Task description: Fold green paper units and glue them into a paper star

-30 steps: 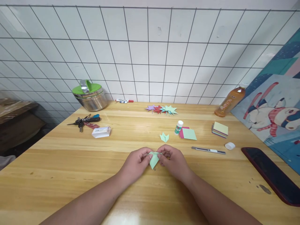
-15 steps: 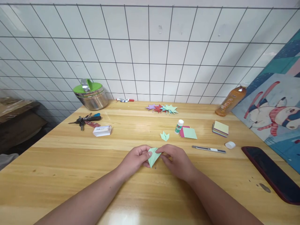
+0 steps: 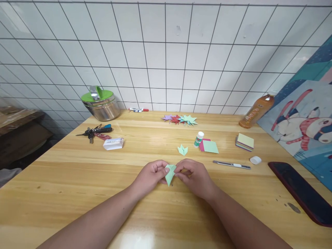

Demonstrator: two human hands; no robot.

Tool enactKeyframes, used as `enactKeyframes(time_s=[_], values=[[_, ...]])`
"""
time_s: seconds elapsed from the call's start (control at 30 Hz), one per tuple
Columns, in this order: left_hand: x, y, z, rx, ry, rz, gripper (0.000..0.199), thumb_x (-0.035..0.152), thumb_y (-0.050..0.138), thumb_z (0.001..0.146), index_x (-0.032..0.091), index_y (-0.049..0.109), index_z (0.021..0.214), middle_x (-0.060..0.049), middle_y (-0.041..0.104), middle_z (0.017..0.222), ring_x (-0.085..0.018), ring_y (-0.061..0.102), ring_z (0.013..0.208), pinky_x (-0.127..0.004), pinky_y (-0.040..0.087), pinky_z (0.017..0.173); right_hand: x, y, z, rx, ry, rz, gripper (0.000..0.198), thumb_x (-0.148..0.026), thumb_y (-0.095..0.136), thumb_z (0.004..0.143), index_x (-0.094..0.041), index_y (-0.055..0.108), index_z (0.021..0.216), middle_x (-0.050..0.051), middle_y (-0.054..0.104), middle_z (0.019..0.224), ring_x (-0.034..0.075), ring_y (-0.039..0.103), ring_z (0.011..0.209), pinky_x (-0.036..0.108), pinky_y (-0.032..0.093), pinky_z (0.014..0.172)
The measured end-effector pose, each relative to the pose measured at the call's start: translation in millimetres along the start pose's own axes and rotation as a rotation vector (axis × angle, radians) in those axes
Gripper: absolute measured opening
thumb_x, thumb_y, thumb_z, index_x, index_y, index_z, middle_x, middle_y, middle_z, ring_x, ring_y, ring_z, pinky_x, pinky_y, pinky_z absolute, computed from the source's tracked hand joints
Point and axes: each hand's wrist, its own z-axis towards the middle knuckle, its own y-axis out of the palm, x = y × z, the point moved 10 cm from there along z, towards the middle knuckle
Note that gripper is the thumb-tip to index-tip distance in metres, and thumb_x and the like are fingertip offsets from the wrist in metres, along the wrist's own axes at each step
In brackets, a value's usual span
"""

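Note:
A light green folded paper (image 3: 169, 175), kite-like with its point toward me, is held between my hands just above the table. My left hand (image 3: 153, 174) grips its left side, thumb on top and fingers behind. Thumb and forefinger of my right hand (image 3: 193, 176) pinch its right edge. Beyond them lies a finished-looking light green folded piece (image 3: 182, 149) with several points. A glue stick (image 3: 199, 139) stands upright beside a light green paper square (image 3: 210, 147), which overlaps a dark pink one (image 3: 203, 145).
A utility knife (image 3: 231, 165), white cap (image 3: 255, 160), paper stack (image 3: 245, 142), phone (image 3: 298, 190) and tilted-looking bottle (image 3: 256, 111) are on the right. Folded paper stars (image 3: 188, 120) and markers (image 3: 138, 110) lie along the wall. Left are a steel pot (image 3: 102, 109), keys (image 3: 94, 132) and small white box (image 3: 113, 144).
My right thumb and fingers have shifted slightly left and closed on the paper's right edge. The paper looks narrower there. My left hand keeps its hold.

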Motion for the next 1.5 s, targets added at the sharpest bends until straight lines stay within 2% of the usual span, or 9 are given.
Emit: enactKeyframes(time_s=[0.13,0.3,0.47,0.6,0.77,0.97,1.17,1.33,1.5], values=[[-2,-1,0,0.014,-0.029,-0.020,0.034,0.044,0.069,0.066,0.014,0.058,0.075,0.001,0.062,0.062,-0.010,0.056,0.055,-0.020,0.045,0.054,5,-5,-1,0.059,0.061,-0.011,0.011,-0.016,0.055,0.076,-0.023,0.063,0.075,0.000,0.066,0.080,0.013,0.061,0.073,0.024,0.048,0.064],[1,-1,0,0.013,-0.002,-0.029,0.032,0.043,0.068,0.068,0.014,0.059,0.077,0.000,0.061,0.062,-0.011,0.057,0.056,-0.021,0.046,0.056,23,-4,-5,0.123,0.266,0.208,0.037,-0.017,0.058,0.073,-0.025,0.055,0.108,0.000,0.068,0.085,0.014,0.064,0.077,0.024,0.051,0.062],[1,-1,1,0.028,0.021,0.034,0.032,0.043,0.066,0.070,0.014,0.059,0.078,0.000,0.060,0.059,-0.012,0.057,0.055,-0.022,0.046,0.056,35,7,-4,0.099,0.349,0.353,0.019,-0.021,0.062,0.069,-0.018,0.063,0.088,0.003,0.069,0.081,0.016,0.065,0.077,0.029,0.052,0.069],[0,0,2,0.022,0.031,0.037,0.029,0.042,0.065,0.070,0.015,0.060,0.079,0.001,0.061,0.061,-0.012,0.057,0.057,-0.023,0.047,0.058,39,11,-5,0.095,0.412,0.436,0.036,-0.023,0.065,0.067,-0.019,0.060,0.103,0.004,0.069,0.083,0.016,0.065,0.073,0.029,0.053,0.065],[0,-4,3,0.036,0.054,0.037,0.025,0.039,0.064,0.073,0.015,0.059,0.080,0.001,0.062,0.063,-0.011,0.057,0.057,-0.023,0.047,0.059,41,15,-8,0.070,0.500,0.515,0.017,-0.031,0.065,0.068,-0.017,0.066,0.078,0.002,0.069,0.072,0.016,0.065,0.068,0.025,0.051,0.058],[1,-2,2,0.015,0.056,0.023,0.026,0.038,0.063,0.075,0.014,0.060,0.082,0.000,0.063,0.065,-0.011,0.058,0.059,-0.024,0.048,0.061,40,10,-6,0.128,0.391,0.455,0.014,-0.025,0.063,0.071,-0.020,0.071,0.080,0.002,0.070,0.076,0.016,0.064,0.071,0.027,0.052,0.064],[-1,0,1,0.006,0.023,-0.015,0.029,0.040,0.065,0.072,0.013,0.060,0.081,-0.002,0.064,0.067,-0.013,0.060,0.062,-0.025,0.049,0.063,15,-5,-5,0.210,0.142,0.074,0.017,-0.017,0.058,0.073,-0.025,0.069,0.083,0.001,0.068,0.087,0.015,0.062,0.075,0.027,0.051,0.067],[-3,-1,2,0.026,0.007,-0.033,0.028,0.039,0.067,0.071,0.013,0.060,0.079,-0.001,0.064,0.067,-0.011,0.059,0.060,-0.023,0.048,0.061,17,-6,-8,0.206,0.228,0.057,0.015,-0.021,0.060,0.073,-0.024,0.065,0.087,-0.001,0.067,0.075,0.012,0.059,0.058,0.024,0.049,0.055],[0,1,0,0.024,0.004,-0.024,0.027,0.039,0.067,0.071,0.013,0.060,0.077,0.000,0.063,0.068,-0.011,0.059,0.061,-0.021,0.047,0.060,11,0,-5,0.172,0.154,0.151,0.012,-0.016,0.058,0.074,-0.022,0.064,0.082,0.000,0.066,0.082,0.012,0.060,0.067,0.022,0.050,0.058]])
